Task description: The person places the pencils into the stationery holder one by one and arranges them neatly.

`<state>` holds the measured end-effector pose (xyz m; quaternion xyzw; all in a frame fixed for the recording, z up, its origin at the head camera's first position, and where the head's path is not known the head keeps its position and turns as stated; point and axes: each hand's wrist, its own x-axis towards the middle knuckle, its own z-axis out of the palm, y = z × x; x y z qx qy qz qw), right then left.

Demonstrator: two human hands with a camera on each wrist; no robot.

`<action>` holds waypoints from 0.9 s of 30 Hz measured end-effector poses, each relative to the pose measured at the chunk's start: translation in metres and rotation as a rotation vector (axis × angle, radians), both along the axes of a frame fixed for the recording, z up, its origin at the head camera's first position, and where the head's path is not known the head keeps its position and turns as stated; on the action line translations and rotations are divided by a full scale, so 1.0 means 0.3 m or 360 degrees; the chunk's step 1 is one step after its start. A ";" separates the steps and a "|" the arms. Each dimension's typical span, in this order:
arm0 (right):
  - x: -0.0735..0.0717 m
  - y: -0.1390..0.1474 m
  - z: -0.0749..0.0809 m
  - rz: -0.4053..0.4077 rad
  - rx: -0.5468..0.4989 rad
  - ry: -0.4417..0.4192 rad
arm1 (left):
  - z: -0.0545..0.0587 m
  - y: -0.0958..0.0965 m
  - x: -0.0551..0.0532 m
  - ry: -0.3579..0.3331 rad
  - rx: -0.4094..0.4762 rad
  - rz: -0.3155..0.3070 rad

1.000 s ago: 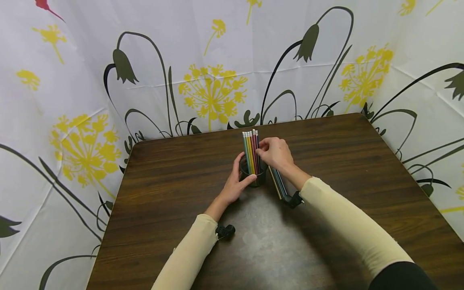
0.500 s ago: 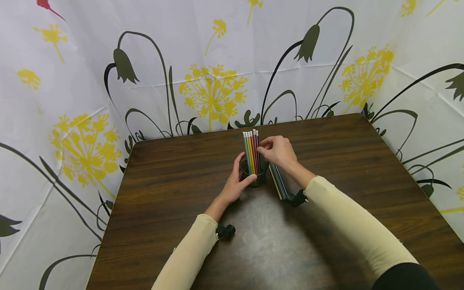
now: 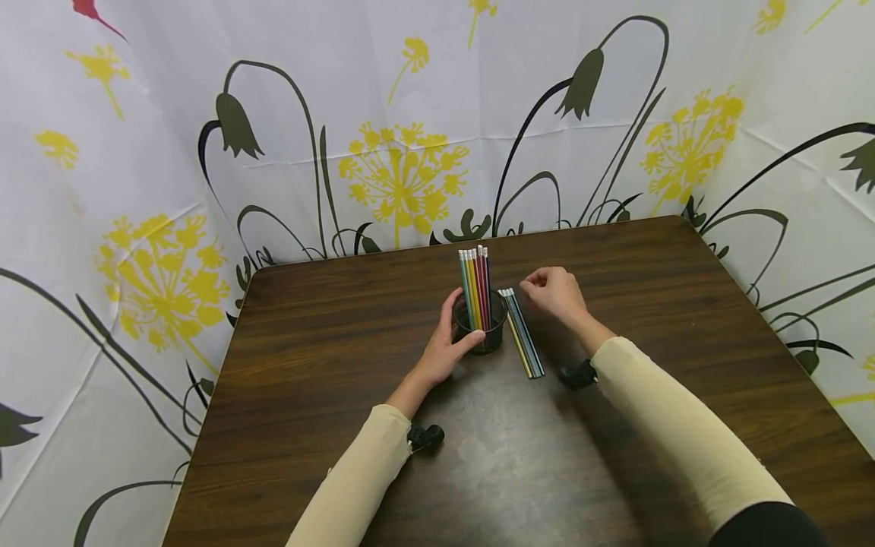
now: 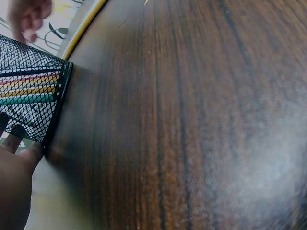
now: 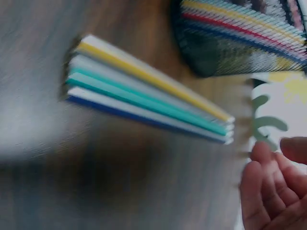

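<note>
A black mesh pencil cup [image 3: 494, 334] stands upright on the table, holding several pencils [image 3: 476, 285] in teal, yellow, red and dark blue, eraser ends up. My left hand [image 3: 440, 349] grips the cup, fingers round its left side and thumb across the front. In the left wrist view, that hand [image 4: 17, 177] is at the cup's base. Flat on the table to the right of the cup lies a row of pencils [image 3: 522, 334], with yellow, teal and blue showing in the right wrist view. My right hand [image 3: 557, 294] hovers beyond their eraser ends, fingers loosely curled around nothing.
The dark wood-grain table [image 3: 328, 357] reaches back to a white curtain [image 3: 437, 91] printed with flowers. A black wrist camera [image 3: 425, 437] sits on the left sleeve, another camera [image 3: 578, 374] on the right one.
My right hand has moved away to the right from the pencils in the cup, uncovering the eraser ends of the row on the table. My left hand stays on the cup.
</note>
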<state>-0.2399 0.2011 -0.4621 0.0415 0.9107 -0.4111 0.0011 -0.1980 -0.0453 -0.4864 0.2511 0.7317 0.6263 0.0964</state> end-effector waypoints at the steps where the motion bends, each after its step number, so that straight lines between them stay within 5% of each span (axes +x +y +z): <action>1: 0.001 0.007 -0.016 0.0017 0.0013 -0.0058 | -0.001 0.000 0.000 0.0001 -0.0001 0.0001; 8: 0.010 0.027 -0.098 0.0067 0.0011 -0.0333 | -0.027 0.003 -0.009 -0.0007 0.0047 0.0017; 13: 0.014 0.028 -0.115 0.0087 0.0021 -0.0337 | -0.102 0.007 -0.037 0.0011 0.0038 0.0065; 27: 0.008 0.025 -0.133 0.0149 0.0131 -0.0310 | -0.122 0.007 -0.045 0.0019 0.0053 0.0076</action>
